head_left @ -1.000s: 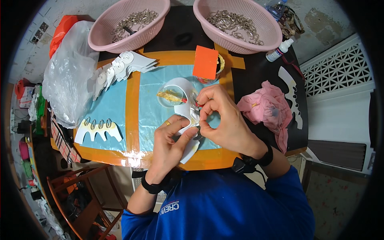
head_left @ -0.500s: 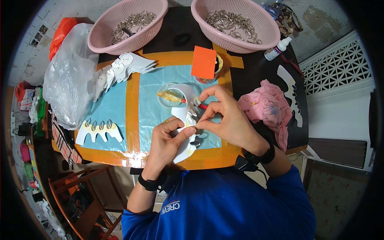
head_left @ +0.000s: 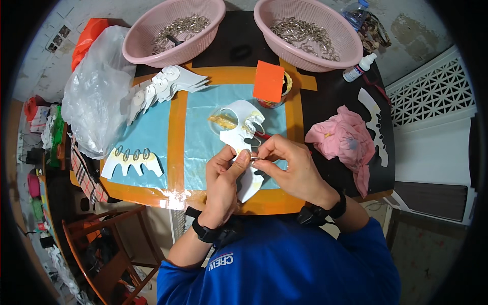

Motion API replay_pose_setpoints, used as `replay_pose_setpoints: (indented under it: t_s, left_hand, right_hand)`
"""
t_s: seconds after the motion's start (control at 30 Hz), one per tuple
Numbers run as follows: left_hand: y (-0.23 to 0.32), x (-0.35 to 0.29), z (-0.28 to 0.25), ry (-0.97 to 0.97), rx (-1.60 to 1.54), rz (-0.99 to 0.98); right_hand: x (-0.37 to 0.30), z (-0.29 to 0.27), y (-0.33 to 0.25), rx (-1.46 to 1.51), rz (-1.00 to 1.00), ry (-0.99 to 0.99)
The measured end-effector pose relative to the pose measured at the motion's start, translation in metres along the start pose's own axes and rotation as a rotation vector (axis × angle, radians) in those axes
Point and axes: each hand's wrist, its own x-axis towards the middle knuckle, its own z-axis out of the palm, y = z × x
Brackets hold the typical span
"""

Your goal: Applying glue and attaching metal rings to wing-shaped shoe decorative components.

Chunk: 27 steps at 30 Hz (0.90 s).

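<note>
My left hand (head_left: 223, 183) grips a white curved piece (head_left: 234, 136) with a notched edge, thumb on top. Yellowish smears mark its upper prongs. At the notched edge my right hand (head_left: 295, 170) pinches a small metal ring (head_left: 255, 158), partly hidden by the fingertips and touching the piece. Beneath the piece, a round clear dish (head_left: 214, 113) holds something coated in yellow paste (head_left: 222, 121); a red stick shows beside my right fingers. To the left lies another white notched piece (head_left: 133, 166) with several metal rings standing along its yellow-smeared edge.
Two pink baskets (head_left: 131, 43) of metal rings stand at the back. Stacked white pieces (head_left: 165, 81) lie by a clear plastic bag (head_left: 94, 96). An orange card (head_left: 268, 81) leans on a tub. Right are a pink cloth (head_left: 340, 137), a notched piece (head_left: 373, 119) and a white bottle (head_left: 358, 68).
The white piece has turned in my left hand, so its broad face and notched edge show more. My right hand has moved lower, its fingers now closer to the left thumb.
</note>
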Motion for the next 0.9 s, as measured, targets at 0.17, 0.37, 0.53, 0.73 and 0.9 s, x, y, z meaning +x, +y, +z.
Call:
replay_pose_setpoints:
  t_s: [0.17,0.37,0.53,0.73,0.9]
  left_hand:
    - [0.003,0.008,-0.002,-0.017,-0.224,-0.170]
    - [0.018,0.017,-0.003,-0.032,-0.102,-0.266]
    - [0.022,0.013,-0.017,-0.148,0.003,-0.250]
    - [0.031,0.006,-0.012,-0.104,-0.258,-0.226]
    - [0.017,0.011,-0.005,-0.104,0.223,-0.163]
  right_hand:
    - [0.003,-0.005,-0.001,0.015,0.001,-0.008]
    - [0.006,-0.009,0.003,0.098,0.075,-0.012]
    - [0.008,-0.016,0.009,0.187,0.081,-0.039]
    - [0.007,-0.021,0.009,0.248,0.122,-0.092]
    - [0.008,-0.019,0.007,0.157,0.158,-0.121]
